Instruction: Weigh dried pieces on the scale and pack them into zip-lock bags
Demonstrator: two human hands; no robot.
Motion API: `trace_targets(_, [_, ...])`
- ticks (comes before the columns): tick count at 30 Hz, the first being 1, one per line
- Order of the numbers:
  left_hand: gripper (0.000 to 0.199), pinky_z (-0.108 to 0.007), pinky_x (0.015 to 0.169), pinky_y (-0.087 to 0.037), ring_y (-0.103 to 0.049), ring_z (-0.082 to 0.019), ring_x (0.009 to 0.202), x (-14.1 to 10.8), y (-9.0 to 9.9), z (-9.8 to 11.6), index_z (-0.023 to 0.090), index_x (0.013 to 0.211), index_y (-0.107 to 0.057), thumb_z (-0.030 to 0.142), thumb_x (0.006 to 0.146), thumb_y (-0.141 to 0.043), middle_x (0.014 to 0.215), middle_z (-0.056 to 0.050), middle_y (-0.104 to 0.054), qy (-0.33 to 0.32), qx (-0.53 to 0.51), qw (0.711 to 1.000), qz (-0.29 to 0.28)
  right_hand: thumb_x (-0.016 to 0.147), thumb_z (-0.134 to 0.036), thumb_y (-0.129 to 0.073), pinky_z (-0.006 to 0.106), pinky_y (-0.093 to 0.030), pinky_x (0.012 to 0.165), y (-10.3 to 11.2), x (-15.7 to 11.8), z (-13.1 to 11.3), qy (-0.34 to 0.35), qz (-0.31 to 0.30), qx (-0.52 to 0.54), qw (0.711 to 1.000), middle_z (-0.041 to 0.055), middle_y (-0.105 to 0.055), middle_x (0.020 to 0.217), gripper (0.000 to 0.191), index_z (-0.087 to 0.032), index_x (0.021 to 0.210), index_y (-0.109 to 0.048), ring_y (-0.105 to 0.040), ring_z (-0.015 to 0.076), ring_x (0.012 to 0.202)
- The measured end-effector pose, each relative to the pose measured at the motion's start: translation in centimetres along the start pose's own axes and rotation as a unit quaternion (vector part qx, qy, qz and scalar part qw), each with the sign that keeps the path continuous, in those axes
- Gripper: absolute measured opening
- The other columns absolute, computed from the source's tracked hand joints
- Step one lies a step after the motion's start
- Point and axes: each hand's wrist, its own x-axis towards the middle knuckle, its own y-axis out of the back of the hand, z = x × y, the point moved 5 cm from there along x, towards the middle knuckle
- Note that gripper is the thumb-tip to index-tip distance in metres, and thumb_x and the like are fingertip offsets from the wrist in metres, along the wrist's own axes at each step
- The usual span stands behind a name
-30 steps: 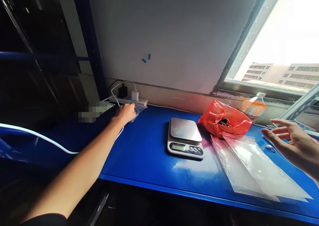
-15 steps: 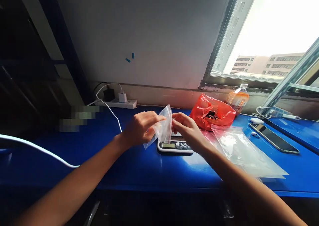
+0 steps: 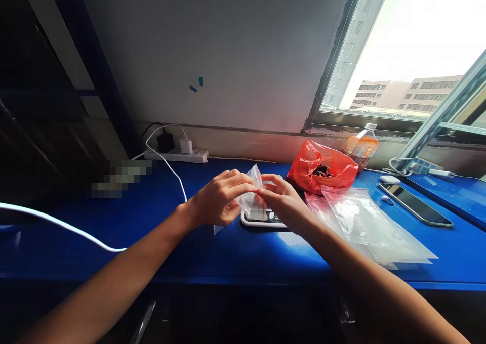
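A clear zip-lock bag [image 3: 249,202] with a red line along its mouth is held up between both hands. My left hand [image 3: 224,197] is closed on its left side, with a corner of the plastic showing below the palm. The fingers of my right hand [image 3: 279,195] pinch the bag's edge near the red line. Below and behind the bag lies a white digital scale [image 3: 261,225], partly covered by the bag and my right hand. To the right, several larger zip-lock bags [image 3: 370,222] lie flat in a pile.
A red plastic bag [image 3: 322,167] with dark contents stands behind the pile, beside an orange drink bottle [image 3: 362,144]. A phone [image 3: 417,202], an earbud [image 3: 387,200] and its white case [image 3: 390,179] lie at right. A power strip [image 3: 178,155] with chargers sits at the wall.
My right fingers have moved in from beside the bag's edge to pinch it, close against my left fingertips. The bag now sits lower over the scale and hides its display.
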Motion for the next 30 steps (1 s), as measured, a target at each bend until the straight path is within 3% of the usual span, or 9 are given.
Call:
trace_targets(3, [0.046, -0.035, 0.086, -0.049, -0.058, -0.021, 0.098, 0.0, 0.3, -0.3, 0.014, 0.107, -0.061, 0.002, 0.066, -0.045, 0.106, -0.010, -0.065, 0.032, -0.126, 0.991, -0.005, 0.063, -0.037, -0.081, 0.024, -0.038, 0.059, -0.2, 0.1, 0.1, -0.012, -0.007, 0.022, 1.000, -0.0026, -0.059, 0.073, 0.054, -0.018, 0.105, -0.053, -0.052, 0.0103, 0.063])
trace_targets(6, [0.035, -0.036, 0.086, -0.048, -0.060, -0.021, 0.096, -0.1, 0.4, -1.0, 0.015, 0.101, -0.064, 0.012, 0.074, -0.042, 0.104, -0.009, -0.067, 0.105, -0.254, 0.961, 0.000, 0.063, -0.035, -0.082, 0.023, -0.037, 0.058, -0.5, 0.4, 0.2, -0.007, -0.002, 0.033, 0.999, -0.0043, -0.058, 0.071, 0.054, -0.019, 0.105, -0.052, -0.050, 0.0089, 0.061])
trace_targets(10, [0.033, -0.028, 0.068, -0.044, -0.057, -0.015, 0.071, -0.2, 0.1, -2.0, 0.014, 0.077, -0.064, 0.031, 0.089, -0.038, 0.077, -0.004, -0.063, 0.284, -0.282, 0.916, 0.037, 0.063, -0.034, -0.082, 0.021, -0.036, 0.055, -1.5, 0.2, 0.2, 0.011, -0.007, 0.028, 1.000, -0.0064, -0.055, 0.065, 0.054, -0.019, 0.104, -0.050, -0.047, 0.0082, 0.058])
trace_targets(12, [0.034, -0.024, 0.058, -0.038, -0.049, -0.012, 0.062, -0.1, -0.3, -1.8, 0.014, 0.070, -0.060, 0.039, 0.088, -0.046, 0.066, 0.000, -0.056, 0.336, -0.281, 0.898, 0.029, 0.063, -0.034, -0.082, 0.021, -0.035, 0.053, -2.1, -0.2, 0.0, 0.027, -0.014, 0.026, 0.999, -0.0072, -0.054, 0.064, 0.056, -0.021, 0.105, -0.047, -0.045, 0.0080, 0.057])
trace_targets(17, [0.027, -0.022, 0.055, -0.034, -0.044, -0.010, 0.058, 0.2, -0.7, -1.2, 0.014, 0.067, -0.058, 0.036, 0.082, -0.056, 0.062, 0.002, -0.053, 0.370, -0.376, 0.849, -0.016, 0.064, -0.032, -0.082, 0.021, -0.035, 0.051, -2.9, -1.1, -0.4, 0.052, -0.045, 0.029, 0.997, -0.0084, -0.054, 0.065, 0.061, -0.025, 0.109, -0.041, -0.045, 0.0079, 0.055])
trace_targets(22, [0.026, -0.022, 0.052, -0.033, -0.043, -0.009, 0.056, 0.0, -0.6, -1.3, 0.013, 0.070, -0.060, 0.037, 0.082, -0.057, 0.063, 0.001, -0.054, 0.389, -0.438, 0.810, -0.033, 0.077, -0.032, -0.073, 0.022, -0.040, 0.057, -2.4, -1.0, -0.2, 0.045, -0.067, 0.041, 0.996, -0.0068, -0.056, 0.066, 0.047, -0.024, 0.111, -0.041, -0.051, 0.0087, 0.059])
trace_targets(30, [0.023, -0.021, 0.051, -0.034, -0.042, -0.009, 0.056, -0.3, -0.9, -1.2, 0.013, 0.070, -0.061, 0.032, 0.082, -0.055, 0.063, 0.001, -0.053, 0.410, -0.413, 0.811, -0.067, 0.086, -0.028, -0.058, 0.021, -0.038, 0.056, -2.1, -1.5, -0.7, 0.052, -0.040, -0.018, 0.998, -0.0078, -0.051, 0.064, 0.029, -0.023, 0.106, -0.037, -0.047, 0.0083, 0.057])
